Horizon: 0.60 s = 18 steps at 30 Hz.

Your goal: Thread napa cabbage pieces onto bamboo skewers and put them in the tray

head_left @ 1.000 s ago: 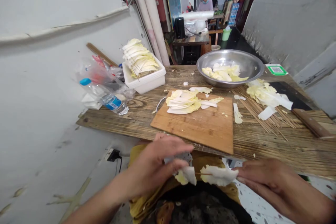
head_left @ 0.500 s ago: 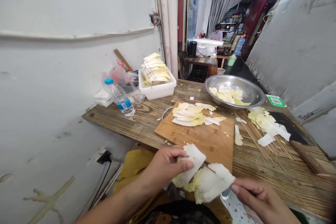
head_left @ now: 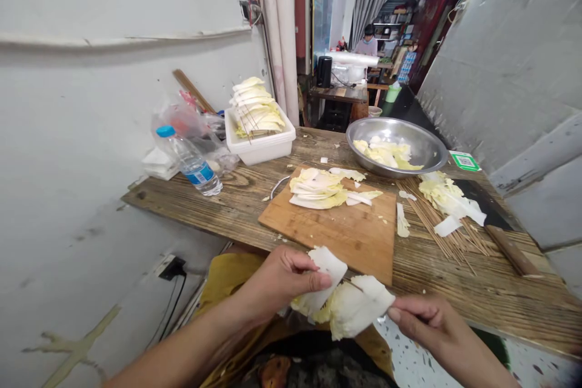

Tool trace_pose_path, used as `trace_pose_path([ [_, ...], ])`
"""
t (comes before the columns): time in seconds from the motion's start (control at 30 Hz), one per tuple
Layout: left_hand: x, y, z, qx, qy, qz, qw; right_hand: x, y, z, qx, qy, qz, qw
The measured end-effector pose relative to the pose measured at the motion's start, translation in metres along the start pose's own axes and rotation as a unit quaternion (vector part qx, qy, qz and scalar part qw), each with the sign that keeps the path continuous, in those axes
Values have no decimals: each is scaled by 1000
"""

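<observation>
My left hand pinches a white and yellow cabbage piece just in front of the table edge. My right hand is closed on the end of a thin bamboo skewer that passes through a second cabbage piece. Both pieces hang over my lap, below the wooden cutting board. A pile of cut cabbage lies on the board's far end.
A steel bowl with cabbage stands at the back right. Loose skewers and more cabbage lie beside a cleaver. A white tub holds skewered cabbage. A water bottle lies left. A person sits far behind.
Both hands have risen from my lap toward the table edge with the cabbage pieces. The two pieces are now closer together on the skewer. My view has tilted up.
</observation>
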State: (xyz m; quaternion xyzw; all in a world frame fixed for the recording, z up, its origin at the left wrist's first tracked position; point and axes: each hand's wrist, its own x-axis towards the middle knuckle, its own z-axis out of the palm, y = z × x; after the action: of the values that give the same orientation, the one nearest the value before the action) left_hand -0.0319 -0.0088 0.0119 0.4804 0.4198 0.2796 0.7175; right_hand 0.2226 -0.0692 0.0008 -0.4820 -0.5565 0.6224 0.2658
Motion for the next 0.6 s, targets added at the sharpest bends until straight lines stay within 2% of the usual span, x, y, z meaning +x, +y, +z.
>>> trace_pose_path([
  [0.13,6,2,8,-11,-33,4,999,2,-2,3,4,-2,-4,1000],
  [0.43,22,7,6,45,-31,-23,998,14,8,5,44,17,11,999],
  [0.6,39,3,-4,116,-19,31,993,24,22,6,56,48,-12,997],
])
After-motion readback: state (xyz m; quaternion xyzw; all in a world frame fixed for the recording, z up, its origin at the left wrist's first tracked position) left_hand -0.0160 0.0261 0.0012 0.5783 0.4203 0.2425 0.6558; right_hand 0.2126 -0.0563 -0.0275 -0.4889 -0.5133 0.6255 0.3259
